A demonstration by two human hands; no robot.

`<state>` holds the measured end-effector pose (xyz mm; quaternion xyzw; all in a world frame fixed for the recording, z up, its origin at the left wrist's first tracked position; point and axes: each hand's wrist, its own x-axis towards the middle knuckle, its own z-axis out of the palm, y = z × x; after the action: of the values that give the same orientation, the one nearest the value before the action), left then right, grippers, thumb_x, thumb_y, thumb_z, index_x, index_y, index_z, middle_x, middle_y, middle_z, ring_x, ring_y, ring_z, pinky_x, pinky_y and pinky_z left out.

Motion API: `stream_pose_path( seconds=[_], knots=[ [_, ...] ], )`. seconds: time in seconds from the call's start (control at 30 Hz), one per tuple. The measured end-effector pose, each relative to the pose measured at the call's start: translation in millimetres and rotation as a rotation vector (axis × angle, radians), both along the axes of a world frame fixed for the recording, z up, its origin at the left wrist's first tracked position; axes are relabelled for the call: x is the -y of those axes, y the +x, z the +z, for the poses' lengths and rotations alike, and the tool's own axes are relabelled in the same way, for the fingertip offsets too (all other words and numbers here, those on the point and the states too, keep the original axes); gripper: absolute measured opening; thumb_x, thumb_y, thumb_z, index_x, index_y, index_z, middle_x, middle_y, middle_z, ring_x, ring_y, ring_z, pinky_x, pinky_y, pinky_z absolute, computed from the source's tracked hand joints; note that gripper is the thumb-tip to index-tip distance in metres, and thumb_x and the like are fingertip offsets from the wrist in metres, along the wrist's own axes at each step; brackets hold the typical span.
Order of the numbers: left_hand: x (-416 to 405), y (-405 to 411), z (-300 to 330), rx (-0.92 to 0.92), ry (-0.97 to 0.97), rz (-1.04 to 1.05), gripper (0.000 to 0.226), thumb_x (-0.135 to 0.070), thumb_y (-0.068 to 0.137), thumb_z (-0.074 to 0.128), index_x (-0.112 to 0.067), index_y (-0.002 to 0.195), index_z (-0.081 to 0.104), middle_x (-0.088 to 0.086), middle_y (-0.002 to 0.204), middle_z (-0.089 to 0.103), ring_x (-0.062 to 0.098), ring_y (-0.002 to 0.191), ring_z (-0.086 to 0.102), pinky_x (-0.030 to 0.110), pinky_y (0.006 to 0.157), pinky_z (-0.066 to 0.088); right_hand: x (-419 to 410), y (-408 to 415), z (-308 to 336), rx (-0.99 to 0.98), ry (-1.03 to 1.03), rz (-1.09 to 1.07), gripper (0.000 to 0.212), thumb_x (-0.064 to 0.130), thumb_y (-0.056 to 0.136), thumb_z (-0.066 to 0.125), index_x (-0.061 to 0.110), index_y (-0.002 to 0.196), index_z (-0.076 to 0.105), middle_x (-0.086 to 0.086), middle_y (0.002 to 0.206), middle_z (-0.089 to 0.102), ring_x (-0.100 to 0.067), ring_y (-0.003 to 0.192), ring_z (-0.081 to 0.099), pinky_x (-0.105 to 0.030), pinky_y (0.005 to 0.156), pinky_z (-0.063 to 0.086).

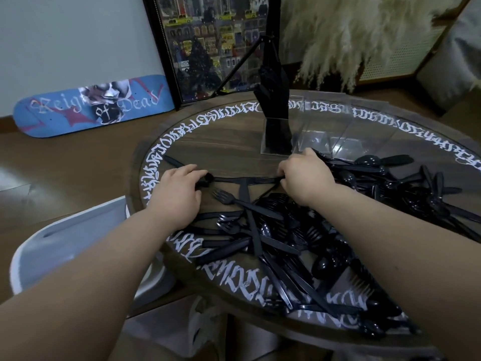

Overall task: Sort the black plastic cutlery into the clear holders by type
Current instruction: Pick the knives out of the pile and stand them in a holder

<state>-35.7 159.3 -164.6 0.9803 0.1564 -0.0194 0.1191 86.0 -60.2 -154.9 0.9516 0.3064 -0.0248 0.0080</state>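
A big heap of black plastic cutlery (299,238) covers the near and right part of the round wooden table (208,147). Between my two hands lies a thin bundle of black pieces (247,180), stretched sideways. My left hand (179,194) grips its left end with curled fingers. My right hand (304,178) grips its right end. A single fork (234,200) lies just below the bundle. At the back stand clear holders: the left one (276,136) is filled with black cutlery, the others (335,128) look empty.
White lettering rings the table's rim (161,155). A white chair (65,243) stands at the left, close to the table. A blue skateboard deck (91,105), a framed picture (208,48) and pampas grass (351,35) stand behind the table.
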Motion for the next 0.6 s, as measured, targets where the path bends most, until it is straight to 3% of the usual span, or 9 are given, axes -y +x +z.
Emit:
stream_pose_path(
  seconds=[0.3, 0.47, 0.6],
  knots=[
    [-12, -2, 5, 0.113, -0.139, -0.003, 0.052, -0.008, 0.087, 0.061, -0.020, 0.136, 0.051, 0.003, 0.134, 0.052, 0.022, 0.118, 0.053, 0.030, 0.103, 0.037, -36, -3, 5, -0.055, 0.147, 0.045, 0.019, 0.024, 0.093, 0.053, 0.021, 0.109, 0.063, -0.002, 0.108, 0.063, -0.025, 0.106, 0.043, -0.031, 0.079, 0.040],
    [-16, -3, 7, 0.106, -0.106, 0.007, 0.046, -0.015, 0.089, 0.062, -0.025, 0.132, 0.054, -0.001, 0.131, 0.054, 0.021, 0.116, 0.051, 0.030, 0.098, 0.039, -56, -4, 7, -0.188, 0.080, 0.132, 0.027, 0.026, 0.091, 0.058, 0.023, 0.118, 0.061, -0.002, 0.115, 0.060, -0.025, 0.112, 0.042, -0.035, 0.091, 0.044],
    [-14, 3, 7, 0.062, 0.049, -0.007, 0.034, -0.031, 0.091, 0.057, -0.031, 0.125, 0.059, -0.002, 0.121, 0.058, 0.025, 0.116, 0.044, 0.034, 0.095, 0.040, -60, 0, 8, -0.220, -0.007, 0.118, 0.016, 0.026, 0.089, 0.060, 0.020, 0.103, 0.061, -0.003, 0.107, 0.064, -0.028, 0.107, 0.048, -0.037, 0.094, 0.044]
  ],
)
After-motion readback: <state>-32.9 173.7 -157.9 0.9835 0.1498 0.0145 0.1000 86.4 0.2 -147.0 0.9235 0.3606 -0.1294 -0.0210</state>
